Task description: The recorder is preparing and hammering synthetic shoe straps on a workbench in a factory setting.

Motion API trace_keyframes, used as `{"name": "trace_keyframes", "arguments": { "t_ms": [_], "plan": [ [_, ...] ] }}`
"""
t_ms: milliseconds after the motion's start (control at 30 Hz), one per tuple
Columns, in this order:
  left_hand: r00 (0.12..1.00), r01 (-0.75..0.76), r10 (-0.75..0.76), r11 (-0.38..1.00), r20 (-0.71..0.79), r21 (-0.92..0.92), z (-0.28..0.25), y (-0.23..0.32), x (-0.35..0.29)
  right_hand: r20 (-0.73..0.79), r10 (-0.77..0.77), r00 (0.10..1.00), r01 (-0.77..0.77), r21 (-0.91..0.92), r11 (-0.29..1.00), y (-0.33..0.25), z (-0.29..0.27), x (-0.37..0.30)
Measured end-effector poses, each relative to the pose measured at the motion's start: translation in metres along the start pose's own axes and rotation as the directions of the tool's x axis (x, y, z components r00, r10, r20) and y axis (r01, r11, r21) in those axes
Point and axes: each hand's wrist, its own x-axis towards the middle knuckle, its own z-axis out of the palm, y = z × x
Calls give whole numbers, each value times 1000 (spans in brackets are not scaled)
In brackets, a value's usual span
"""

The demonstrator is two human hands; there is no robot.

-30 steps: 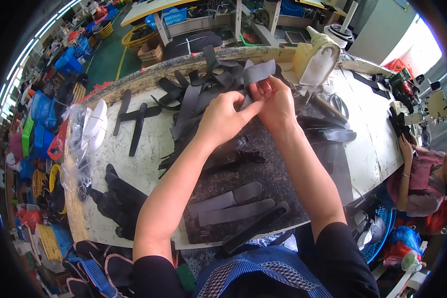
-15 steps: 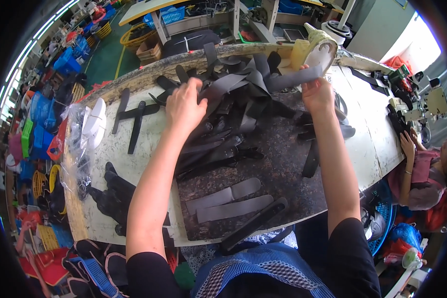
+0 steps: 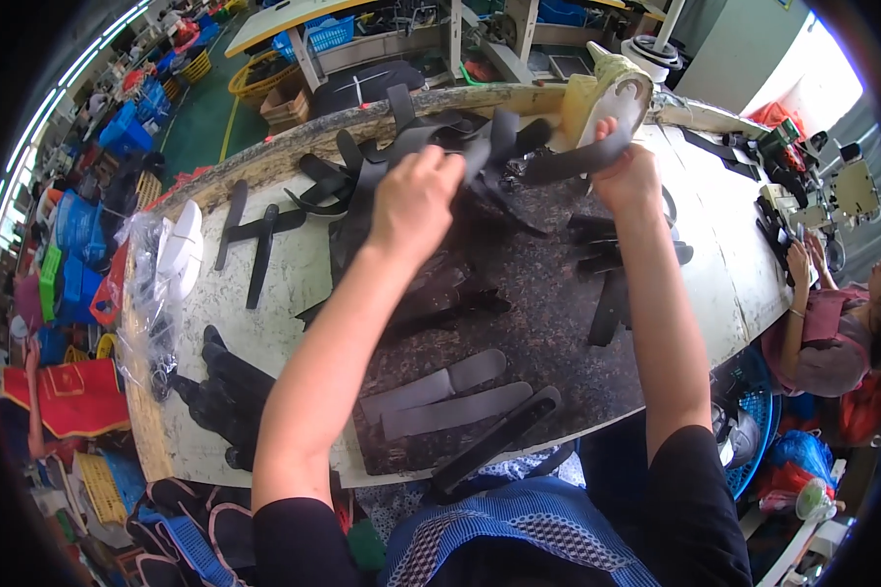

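Observation:
In my raised right hand (image 3: 628, 179), a dark grey strip (image 3: 579, 159) with a rounded end is gripped between thumb and fingers. My left hand (image 3: 419, 196) is closed at the pile of dark strips (image 3: 370, 176), its fingertips on a blurred grey strip (image 3: 477, 155). Two lighter grey strips (image 3: 455, 411) lie side by side on the dark speckled board (image 3: 548, 333) near me. Beside them, a long black strip (image 3: 499, 440) reaches over the table's front edge. My left forearm hides part of the pile.
A cream container (image 3: 612, 103) stands beyond my right hand. More black pieces (image 3: 225, 396) lie at left, near clear plastic wrap (image 3: 147, 293) and white curved parts (image 3: 180, 240). Another person (image 3: 832, 333) works at the right, by a machine. A blue basket (image 3: 754, 430) stands below the right edge.
My left hand has moved right and closed at the pile. Strips in the pile have shifted, baring more of the board. The strip in my right hand has tilted and dropped slightly.

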Motion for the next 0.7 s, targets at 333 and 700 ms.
{"name": "trace_keyframes", "arguments": {
  "t_ms": [333,700],
  "plan": [
    [988,125,-152,824,-3,-553,-73,0,-28,682,-120,722,525,-427,736,-49,-17,-86],
    [758,484,-524,50,389,-874,-100,62,-145,660,658,364,712,-652,260,28,17,-203]
  ]
}}
